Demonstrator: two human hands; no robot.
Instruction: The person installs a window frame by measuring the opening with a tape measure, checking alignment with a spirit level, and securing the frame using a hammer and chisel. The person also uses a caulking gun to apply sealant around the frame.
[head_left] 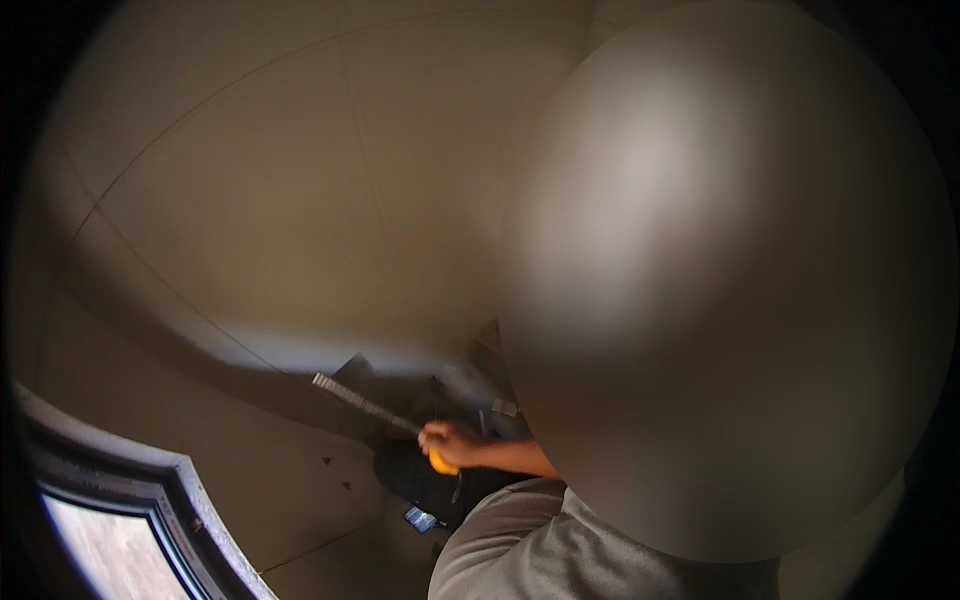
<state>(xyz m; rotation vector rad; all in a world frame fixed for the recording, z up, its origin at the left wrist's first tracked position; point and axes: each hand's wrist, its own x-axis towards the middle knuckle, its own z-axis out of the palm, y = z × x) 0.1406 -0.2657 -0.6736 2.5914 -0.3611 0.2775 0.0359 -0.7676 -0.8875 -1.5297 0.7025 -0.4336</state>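
My right hand (448,443) is closed around a tape measure, with a bit of its yellow-orange case (442,462) showing below the fingers. From the fist a pale, banded blade (365,403) sticks out up and to the left, its far end loose in the air. The forearm comes in from the right, where a big blurred patch covers the rest of it. Just below the hand is a dark, bulky shape (405,475) that I cannot make out. My left hand is out of sight.
A phone with a lit screen (421,519) lies beside the dark shape. Grey cloth (520,555) fills the lower middle. A framed window (125,545) stands at the lower left. Dark flat pieces (490,365) lie behind the hand. The blurred patch hides most of the right side.
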